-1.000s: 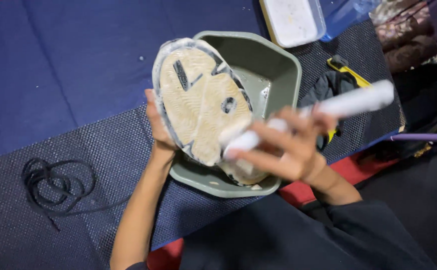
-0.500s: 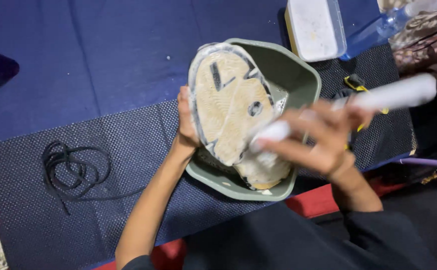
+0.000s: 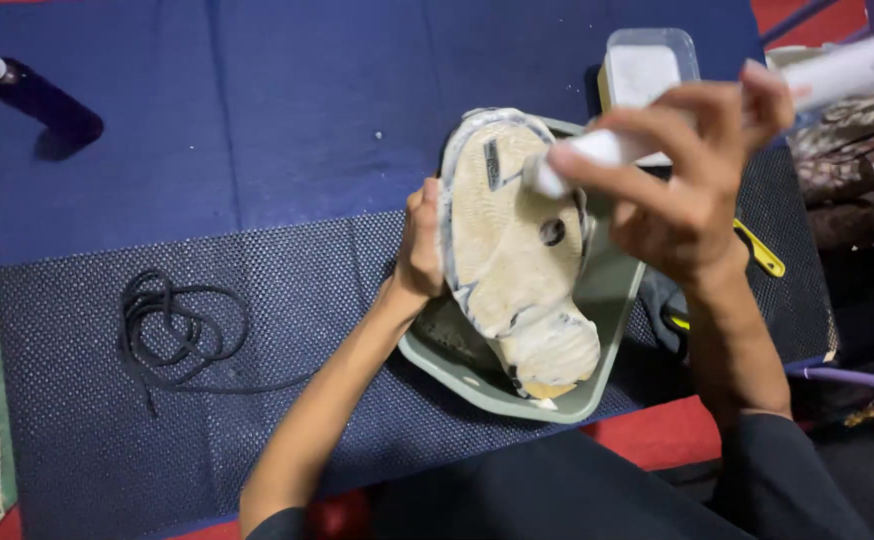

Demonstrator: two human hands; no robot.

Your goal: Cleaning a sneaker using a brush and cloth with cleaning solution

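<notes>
Left hand [image 3: 420, 245] clamps side of shoe [image 3: 517, 250], sole up, tilted over grey-green basin [image 3: 597, 330] on dark mesh mat [image 3: 207, 420]. Right hand [image 3: 682, 190] wraps white brush handle [image 3: 827, 70]; brush head [image 3: 547, 175] touches sole near forefoot. Sole wet, cream-coloured, smeared, grime visible along rim and heel. Judgement: scrubbing mid-way, forefoot being worked, heel end looks less done. Black laces [image 3: 177, 330] lie loose on mat, well apart from basin. White tub [image 3: 647, 65] sits just behind basin.
</notes>
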